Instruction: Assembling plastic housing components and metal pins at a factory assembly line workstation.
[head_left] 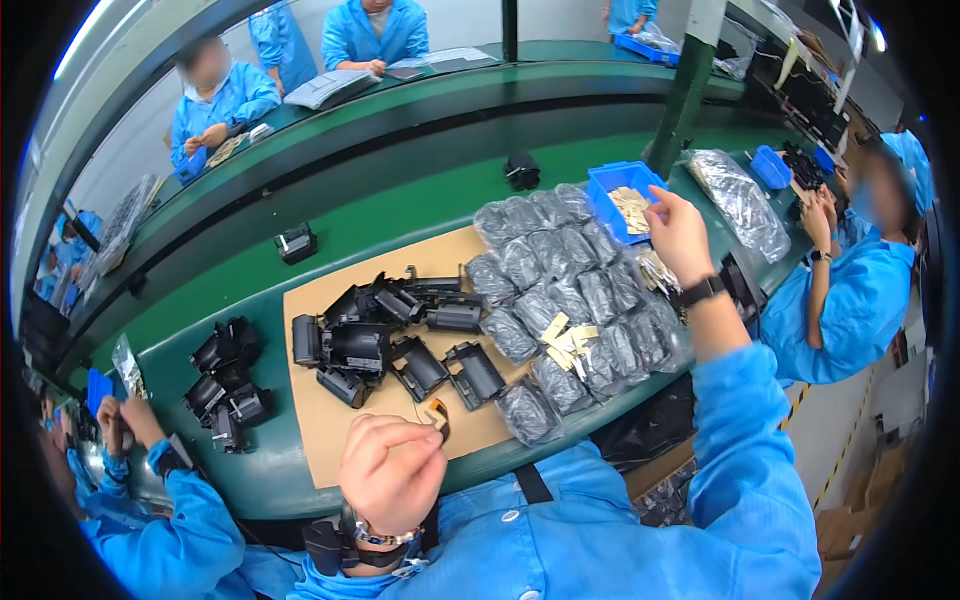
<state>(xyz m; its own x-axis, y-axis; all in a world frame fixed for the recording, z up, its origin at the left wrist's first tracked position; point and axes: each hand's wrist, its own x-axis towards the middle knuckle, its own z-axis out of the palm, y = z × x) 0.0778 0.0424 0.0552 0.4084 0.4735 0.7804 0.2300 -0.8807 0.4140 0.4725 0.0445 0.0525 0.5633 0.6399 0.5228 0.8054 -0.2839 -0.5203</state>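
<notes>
My left hand (pixel 393 470) is closed in a pinch above the near edge of the brown cardboard sheet (pixel 310 440). A small pale piece seems to show at its fingertips, too small to name. Just beyond them is a small orange-and-black object (pixel 438 412), partly hidden. My right hand (pixel 680 237) is at the right rim of a blue bin (pixel 612 178), its thumb and index finger slightly apart. Small flat beige pieces (pixel 630 208) lie in that bin. More beige pieces (pixel 567 342) rest on rows of black parts in clear bags (pixel 545 255).
Black plastic housings (pixel 358 345) lie on the cardboard, with more (pixel 230 385) on the green table to its left. Single black parts (pixel 296 243) sit on the green surface behind. A green post (pixel 685 90) stands beyond the bin. Co-workers in blue sit on both sides and opposite.
</notes>
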